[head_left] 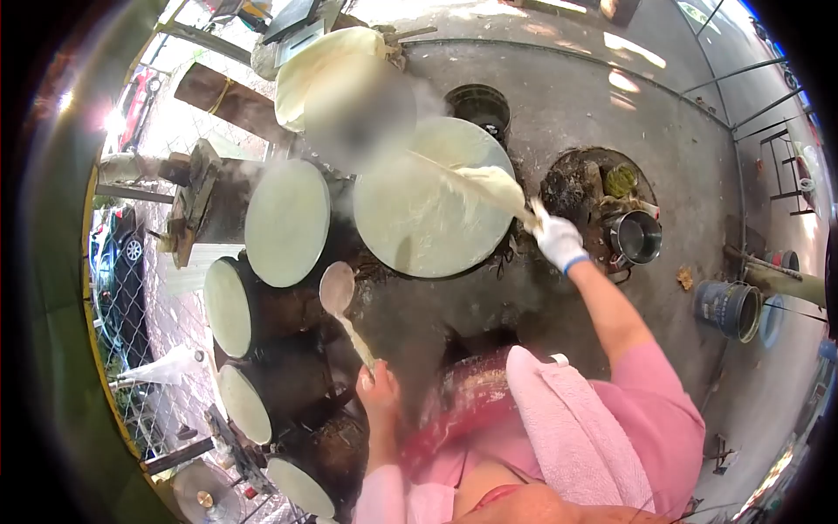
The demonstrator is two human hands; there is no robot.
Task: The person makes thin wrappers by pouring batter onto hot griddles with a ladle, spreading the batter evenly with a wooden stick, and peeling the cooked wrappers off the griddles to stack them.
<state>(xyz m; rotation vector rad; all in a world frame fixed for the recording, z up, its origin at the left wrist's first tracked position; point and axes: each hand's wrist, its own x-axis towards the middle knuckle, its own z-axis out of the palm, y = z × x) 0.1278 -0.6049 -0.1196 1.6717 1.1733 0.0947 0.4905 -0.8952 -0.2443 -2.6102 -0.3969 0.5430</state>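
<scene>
My left hand (379,389), bare, is wrapped round the handle of a ladle (338,288), its round bowl pointing away from me beside the pans. My right hand (559,241), in a white glove with a blue cuff, is closed at the right rim of a large round griddle (428,236) covered with a pale layer. It grips the gathered end of a thin pale sheet (493,186), which lies as a creamy fold across the griddle. Whether a stick lies within the fold, I cannot tell. Steam or blur hides the griddle's upper left.
More pale-coated round griddles (288,223) curve down the left side. A large creamy sheet (301,74) hangs at the top. A black bucket (478,106) stands behind the griddle; a metal pot (635,237) and a grey bucket (728,310) stand at right.
</scene>
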